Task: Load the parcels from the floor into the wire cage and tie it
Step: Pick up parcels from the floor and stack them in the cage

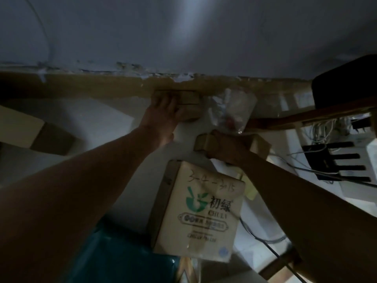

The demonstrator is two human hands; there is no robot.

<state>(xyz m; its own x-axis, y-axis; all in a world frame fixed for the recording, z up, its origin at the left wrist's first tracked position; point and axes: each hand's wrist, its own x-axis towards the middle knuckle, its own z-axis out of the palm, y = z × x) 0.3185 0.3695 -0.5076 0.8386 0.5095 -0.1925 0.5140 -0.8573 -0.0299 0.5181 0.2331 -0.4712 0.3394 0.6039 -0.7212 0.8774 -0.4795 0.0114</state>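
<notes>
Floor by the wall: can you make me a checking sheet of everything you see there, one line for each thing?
Surface: pale floor meeting a yellowish skirting strip; dim light.
Job's things: small brown box against the skirting; second small box; big printed carton with green logo and handwritten numbers; clear plastic bag parcel. Wire cage: nothing seen.
Clutter: cardboard piece at the left; teal bag at the bottom.
Hands: left hand on the small brown box; right hand grips the second small box.
Cables: thin wires and a black router at the right.
Surroundings: grey wall, peeling along the bottom.
</notes>
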